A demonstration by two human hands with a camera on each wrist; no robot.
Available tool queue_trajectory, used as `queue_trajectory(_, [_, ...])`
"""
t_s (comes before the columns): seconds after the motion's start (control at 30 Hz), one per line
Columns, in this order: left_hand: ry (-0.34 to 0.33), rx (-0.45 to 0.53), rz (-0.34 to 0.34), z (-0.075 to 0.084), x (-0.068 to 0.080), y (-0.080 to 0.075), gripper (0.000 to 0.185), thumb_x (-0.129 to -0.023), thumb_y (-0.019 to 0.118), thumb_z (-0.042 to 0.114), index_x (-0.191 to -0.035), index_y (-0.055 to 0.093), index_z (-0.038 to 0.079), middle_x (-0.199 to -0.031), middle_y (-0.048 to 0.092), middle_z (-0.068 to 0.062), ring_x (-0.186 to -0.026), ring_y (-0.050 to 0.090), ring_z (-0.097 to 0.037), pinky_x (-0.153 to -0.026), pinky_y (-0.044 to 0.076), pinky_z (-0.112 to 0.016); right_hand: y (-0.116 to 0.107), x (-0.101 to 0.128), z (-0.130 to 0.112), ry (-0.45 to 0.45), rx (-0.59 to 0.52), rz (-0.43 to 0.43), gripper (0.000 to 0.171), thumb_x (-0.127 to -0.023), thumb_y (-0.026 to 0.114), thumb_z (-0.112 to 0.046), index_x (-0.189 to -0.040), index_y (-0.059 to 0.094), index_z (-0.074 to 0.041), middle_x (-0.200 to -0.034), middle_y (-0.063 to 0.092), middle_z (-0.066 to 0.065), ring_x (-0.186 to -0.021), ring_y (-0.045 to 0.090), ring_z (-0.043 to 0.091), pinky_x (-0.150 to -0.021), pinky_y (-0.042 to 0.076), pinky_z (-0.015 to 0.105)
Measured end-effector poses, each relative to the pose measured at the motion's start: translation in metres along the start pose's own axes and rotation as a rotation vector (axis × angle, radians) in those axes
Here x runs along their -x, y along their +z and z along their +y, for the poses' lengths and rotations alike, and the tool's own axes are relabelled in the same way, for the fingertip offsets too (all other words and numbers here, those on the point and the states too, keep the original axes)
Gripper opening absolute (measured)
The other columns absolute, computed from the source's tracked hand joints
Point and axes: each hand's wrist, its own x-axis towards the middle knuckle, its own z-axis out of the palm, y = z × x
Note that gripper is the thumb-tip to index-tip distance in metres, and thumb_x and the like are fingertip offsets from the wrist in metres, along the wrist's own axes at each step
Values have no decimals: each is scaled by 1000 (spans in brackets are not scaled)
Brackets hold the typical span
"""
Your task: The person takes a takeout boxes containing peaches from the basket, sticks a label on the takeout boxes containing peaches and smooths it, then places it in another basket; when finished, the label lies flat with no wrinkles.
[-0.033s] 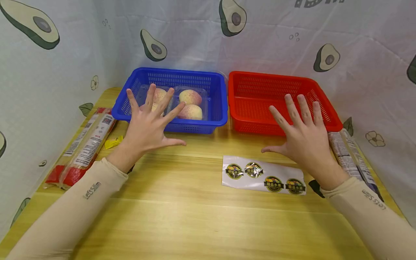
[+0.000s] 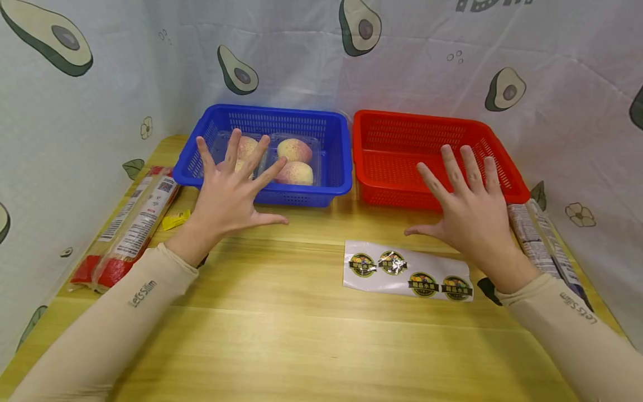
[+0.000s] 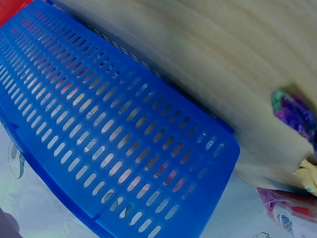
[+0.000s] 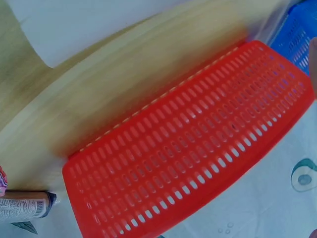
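Observation:
My left hand (image 2: 228, 195) is held with its fingers spread, overlapping the front left of a blue plastic basket (image 2: 306, 198) in the head view. Inside that basket are clear plastic boxes holding peaches (image 2: 295, 151), some of them hidden behind the fingers. Spread in the same way, my right hand (image 2: 474, 218) overlaps the front right of a red basket (image 2: 397, 195), whose visible floor is bare. Neither hand holds anything. A white sheet (image 2: 359, 286) with several round fruit stickers (image 2: 423, 284) lies on the table, left of my right wrist.
Long red-and-clear packages (image 2: 133, 229) lie along the table's left edge, with a small yellow wrapped packet (image 2: 176, 219) beside them. More printed packages (image 2: 540, 240) lie along the right side. Behind the baskets hangs a white curtain (image 2: 301, 50) with avocado prints.

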Motion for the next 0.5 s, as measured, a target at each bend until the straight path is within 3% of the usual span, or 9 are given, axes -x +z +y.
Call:
queue_trajectory(0.1, [-27,17,-41,-2,-3,-1,114,-69,33,100,-160,28,33,-169,3,-6,-150,-12,-41,-102,-15,-78,-2,-2,2,23,7,-37,109,-80,26,-93,-161,25,-21,-168,1,15,-152,-2,39,-118,-1,61])
queue_trajectory(0.17, [-92,66,-120,-6,-8,-3,114,-70,40,98,-162,19,35,-169,0,-8,-150,-13,-41,-105,-14,-76,-4,-5,3,76,6,-96,112,-77,43,-92,-161,25,-20,-167,2,15,-152,-2,39,-119,-2,59])
queue_trajectory(0.27, [-281,223,-328,-14,-17,-11,112,-73,44,95,-162,3,40,-168,-6,-5,-150,-5,-42,-111,1,-73,-7,-13,1,187,-23,-182,119,-69,73,-78,-161,26,-20,-165,13,20,-150,11,42,-119,5,58])
queue_trajectory(0.33, [-425,324,-441,-21,-25,-14,108,-75,40,95,-159,-6,44,-168,-3,-9,-149,8,-46,-110,17,-74,-8,-19,-2,280,-67,-241,124,-64,87,-64,-162,25,-21,-162,23,22,-145,26,46,-114,26,61])
queue_trajectory(0.4, [-543,399,-517,-30,-33,-16,108,-75,39,95,-157,-10,46,-168,4,-14,-145,21,-50,-102,29,-75,-8,-25,-5,364,-127,-298,124,-64,88,-62,-162,24,-21,-159,30,23,-138,36,49,-100,42,64])
queue_trajectory(0.5, [-641,436,-602,-42,-42,-13,109,-73,34,98,-156,-14,46,-165,13,-22,-140,29,-53,-95,34,-76,-5,-32,-8,480,-253,-380,122,-68,87,-61,-162,21,-21,-158,33,21,-135,40,49,-89,46,68])
